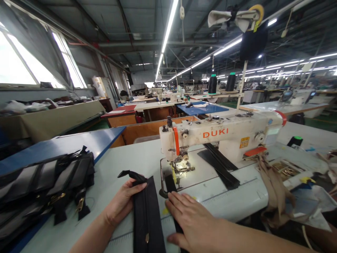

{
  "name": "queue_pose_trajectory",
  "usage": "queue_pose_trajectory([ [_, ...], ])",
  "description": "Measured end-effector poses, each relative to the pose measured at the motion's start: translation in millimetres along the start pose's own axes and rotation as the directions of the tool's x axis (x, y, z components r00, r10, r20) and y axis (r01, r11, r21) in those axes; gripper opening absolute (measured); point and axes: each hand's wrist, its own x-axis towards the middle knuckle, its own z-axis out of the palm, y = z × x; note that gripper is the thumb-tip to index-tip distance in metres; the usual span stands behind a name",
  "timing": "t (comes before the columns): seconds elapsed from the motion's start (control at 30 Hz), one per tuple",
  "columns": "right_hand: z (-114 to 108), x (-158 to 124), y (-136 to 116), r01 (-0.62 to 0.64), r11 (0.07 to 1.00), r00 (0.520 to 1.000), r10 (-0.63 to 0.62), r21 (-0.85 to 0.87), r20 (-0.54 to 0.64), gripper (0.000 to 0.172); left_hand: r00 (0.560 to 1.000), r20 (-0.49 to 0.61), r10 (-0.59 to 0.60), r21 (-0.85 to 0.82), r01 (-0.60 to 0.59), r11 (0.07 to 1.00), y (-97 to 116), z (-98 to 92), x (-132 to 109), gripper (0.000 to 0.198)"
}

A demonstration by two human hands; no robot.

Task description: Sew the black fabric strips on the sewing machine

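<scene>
By the machine, left hand pinches zippered panel, right hand flat on strip.

A gray metal roof stretches overhead, with rows of bright tube lights running far back. At left, a gray curtain partly covers daylit windows. Beyond the pale foreground counter stand a red-topped table and a blue-topped table; the floor shows green at right, though the far end seems too blurred to read clearly
</scene>
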Motion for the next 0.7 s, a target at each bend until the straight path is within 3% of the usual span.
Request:
queue_pose_trajectory([
  [0.17,-3.6,11.0,-5.6,0.035,0.995,0.998,-0.029,0.095,-0.061,0.07,0.999,-0.039,0.006,0.013,-0.005,1.0,-0.1,1.9,-15.1,0.035],
  [0.27,-9.8,11.7,-19.8,0.052,0.942,0.991,-0.008,0.332,-0.133,0.047,0.998,-0.056,0.023,0.025,-0.022,0.999,-1.2,9.1,-32.6,0.038],
  [0.3,-11.3,11.8,-25.2,0.032,0.885,0.991,0.032,0.465,-0.13,0.043,0.997,-0.065,0.044,0.037,-0.042,0.998,-0.8,13.0,-38.9,0.038],
  [0.37,-9.9,12.9,-33.6,-0.059,0.676,0.993,0.117,0.735,-0.028,0.044,0.993,-0.069,0.098,0.086,-0.092,0.992,1.6,21.9,-50.6,0.035],
  [0.47,5.8,15.7,-34.8,-0.242,0.345,0.97,0.121,0.907,0.213,0.03,0.972,-0.036,0.231,0.234,-0.216,0.948,6.7,32.1,-63.8,0.029],
  [0.5,13.2,16.3,-32.3,-0.267,0.3,0.963,0.119,0.916,0.241,0.028,0.957,-0.012,0.288,0.299,-0.272,0.915,7.5,33.4,-67.0,0.025],
  [0.57,26.6,16.4,-25.6,-0.233,0.294,0.972,0.104,0.927,0.212,0.024,0.904,0.067,0.422,0.453,-0.404,0.794,6.5,32.2,-72.2,0.015],
  [0.63,35.0,15.0,-19.1,-0.155,0.328,0.988,0.069,0.932,0.14,0.021,0.815,0.207,0.542,0.605,-0.542,0.584,2.1,26.6,-76.6,0.009],
  [0.7,38.5,13.7,-15.4,-0.139,0.331,0.99,0.071,0.933,0.123,0.021,0.712,0.371,0.596,0.683,-0.644,0.345,-3.9,18.5,-80.1,0.026],
])
